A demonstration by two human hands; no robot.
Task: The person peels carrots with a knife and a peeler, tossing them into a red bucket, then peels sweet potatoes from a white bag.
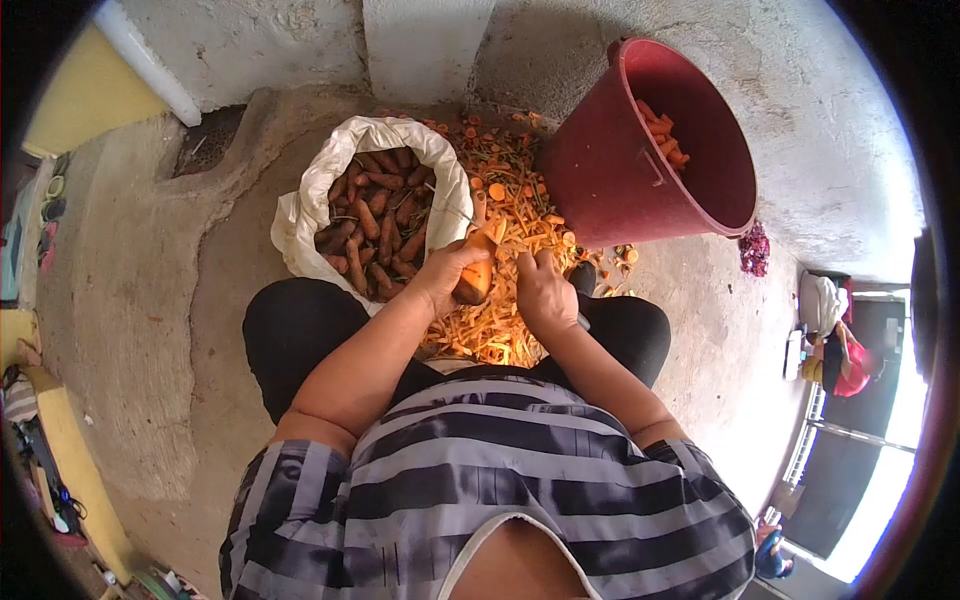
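Observation:
My left hand (445, 278) is wrapped round a large, partly peeled carrot (474, 283), orange on top and dark at its lower end. Just to the right, my right hand (546, 295) has its fingers curled closed; what they hold is hidden. Orange peelings and cut ends (503, 335) lie heaped on the floor below and beyond both hands. To the left of the heap, a white sack (451, 165) with a rolled rim holds many unpeeled carrots (372, 222). Beyond my right hand, a tilted red bucket (610, 160) has peeled carrots (662, 135) inside.
A rough wall (430, 50) runs behind the sack and bucket. A small red net bag (754, 250) lies right of the bucket. My bent knees flank the peelings. At the far right are a person in red (850, 368) and another person (770, 555).

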